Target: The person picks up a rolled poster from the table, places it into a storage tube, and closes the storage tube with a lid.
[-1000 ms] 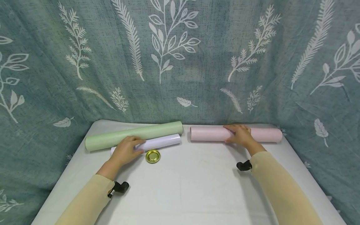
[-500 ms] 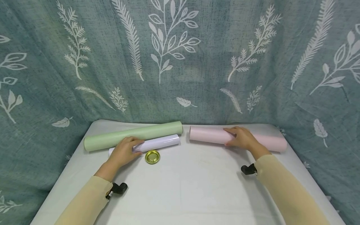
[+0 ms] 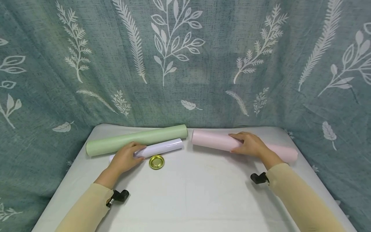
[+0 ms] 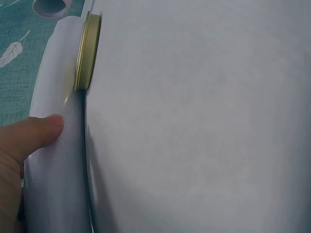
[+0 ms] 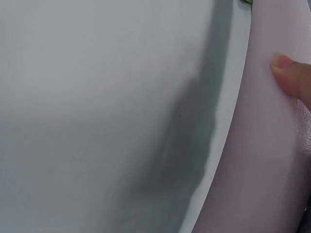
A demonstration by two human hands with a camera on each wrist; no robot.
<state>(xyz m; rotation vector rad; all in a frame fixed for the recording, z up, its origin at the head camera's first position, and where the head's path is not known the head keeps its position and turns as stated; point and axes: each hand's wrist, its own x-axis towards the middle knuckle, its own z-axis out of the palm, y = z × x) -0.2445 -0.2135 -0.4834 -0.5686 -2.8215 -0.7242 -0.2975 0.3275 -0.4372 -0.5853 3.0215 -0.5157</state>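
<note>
My left hand [image 3: 127,158] holds the shiny white roll [image 3: 163,147] near its left part, covering a stretch of it. In the left wrist view the thumb [image 4: 48,128] presses along the white roll's side. Close in front of this roll is a small round gold dish [image 3: 156,162], seen edge-on in the left wrist view. On the right, my right hand [image 3: 250,145] grips the pale pink roll [image 3: 213,140] around its middle, with the thumb [image 5: 286,73] on its near side. The pink roll slants, its right end nearer to me.
A longer light green roll [image 3: 156,135] lies behind the white one, near the table's back edge. White cloth covers the table [image 3: 197,193]. A blue-green curtain [image 3: 203,90] with white leaf prints hangs right behind and at both sides.
The pink roll's right end has swung towards me, and its left end has shifted slightly left, in my right hand's grip. My left hand stays on the white roll, nearly still.
</note>
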